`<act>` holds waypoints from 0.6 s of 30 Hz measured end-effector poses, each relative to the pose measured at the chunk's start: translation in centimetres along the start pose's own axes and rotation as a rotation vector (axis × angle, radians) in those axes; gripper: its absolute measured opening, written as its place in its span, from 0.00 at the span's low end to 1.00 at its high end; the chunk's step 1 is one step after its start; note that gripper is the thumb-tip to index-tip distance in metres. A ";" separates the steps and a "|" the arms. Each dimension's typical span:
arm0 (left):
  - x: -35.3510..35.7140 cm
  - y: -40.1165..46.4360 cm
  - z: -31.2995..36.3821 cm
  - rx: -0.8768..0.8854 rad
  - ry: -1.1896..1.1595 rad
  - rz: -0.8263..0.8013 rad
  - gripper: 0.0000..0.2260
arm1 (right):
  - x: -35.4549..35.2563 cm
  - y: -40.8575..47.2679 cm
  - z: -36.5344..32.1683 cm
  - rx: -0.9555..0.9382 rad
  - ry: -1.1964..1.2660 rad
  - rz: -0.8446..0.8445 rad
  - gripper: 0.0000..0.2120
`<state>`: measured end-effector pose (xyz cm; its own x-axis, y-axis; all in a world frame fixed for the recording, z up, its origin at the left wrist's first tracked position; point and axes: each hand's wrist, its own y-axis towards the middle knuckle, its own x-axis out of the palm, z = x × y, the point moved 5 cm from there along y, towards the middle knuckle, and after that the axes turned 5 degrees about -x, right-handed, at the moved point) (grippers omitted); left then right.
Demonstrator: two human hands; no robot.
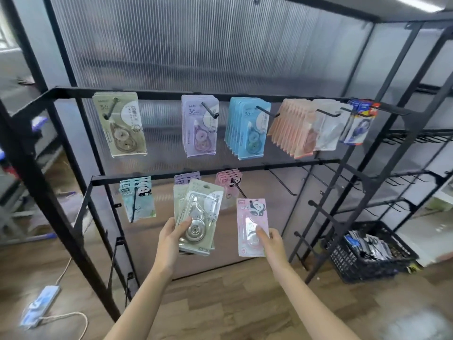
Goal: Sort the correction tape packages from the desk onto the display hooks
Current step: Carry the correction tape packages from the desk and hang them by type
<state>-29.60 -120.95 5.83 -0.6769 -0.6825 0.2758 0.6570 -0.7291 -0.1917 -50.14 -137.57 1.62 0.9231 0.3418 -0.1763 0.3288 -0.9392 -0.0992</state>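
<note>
Right hand point(272, 239) pinches pink panda package point(251, 225) just below the pink panda hook point(237, 187); left hand point(171, 231) grips green package stack point(197, 217). Best: raise pink card, line its hang hole with hook tip, slide back.

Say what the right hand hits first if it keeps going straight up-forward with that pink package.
Likely the lower-rail hook with pink panda packages, directly above the right hand and its pink package; depth unclear.
</note>
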 end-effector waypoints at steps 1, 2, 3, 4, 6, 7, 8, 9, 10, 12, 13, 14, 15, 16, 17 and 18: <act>0.3 0.3 -0.1 0.004 -0.005 0.016 0.15 | -0.1 0.7 0.5 0.001 -0.003 -0.010 0.13; 0.7 0.5 -0.3 0.008 -0.008 0.033 0.17 | -0.1 1.3 0.8 0.003 -0.009 -0.021 0.12; 1.1 0.8 -0.4 0.010 -0.012 0.049 0.17 | -0.1 1.8 1.1 0.000 -0.018 -0.038 0.11; 1.5 1.0 -0.6 0.014 -0.015 0.067 0.18 | 0.0 2.3 1.4 0.002 -0.027 -0.056 0.09; 2.4 1.4 -0.9 0.024 -0.026 0.101 0.20 | 0.2 3.4 2.0 0.001 -0.027 -0.089 0.06; 2.8 1.5 -1.1 0.029 -0.026 0.116 0.20 | 0.2 4.1 2.2 -0.008 -0.033 -0.103 0.06; 3.2 1.6 -1.2 0.036 -0.027 0.132 0.18 | 0.3 5.0 2.3 -0.021 -0.057 -0.119 0.07; 3.5 1.7 -1.4 0.044 -0.032 0.147 0.15 | 0.5 6.0 2.2 -0.037 -0.095 -0.142 0.08; 3.8 1.8 -1.5 0.049 -0.037 0.166 0.12 | 0.8 7.1 2.1 -0.048 -0.135 -0.163 0.09; 4.1 1.7 -1.7 0.056 -0.050 0.204 0.09 | 1.7 9.5 1.9 -0.054 -0.227 -0.203 0.12; 4.3 1.5 -1.6 0.062 -0.056 0.220 0.10 | 2.2 10.7 1.9 -0.056 -0.276 -0.216 0.13; 4.4 1.3 -1.7 0.071 -0.061 0.235 0.12 | 2.8 11.8 1.9 -0.056 -0.318 -0.230 0.15; 4.5 1.1 -1.7 0.080 -0.064 0.250 0.14 | 3.4 12.7 1.7 -0.061 -0.346 -0.249 0.16; 4.7 0.9 -1.6 0.090 -0.070 0.260 0.13 | 4.0 13.6 1.6 -0.061 -0.371 -0.268 0.16; 4.8 0.6 -1.6 0.097 -0.075 0.269 0.12 | 4.5 14.3 1.5 -0.063 -0.395 -0.286 0.16; 5.0 0.3 -1.6 0.099 -0.075 0.277 0.11 | 4.9 14.9 1.4 -0.061 -0.425 -0.302 0.16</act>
<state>-33.26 -124.66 5.64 -0.4434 -0.8462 0.2955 0.8449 -0.5046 -0.1774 -40.96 -149.83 -2.08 0.6269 0.5691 -0.5320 0.5905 -0.7926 -0.1520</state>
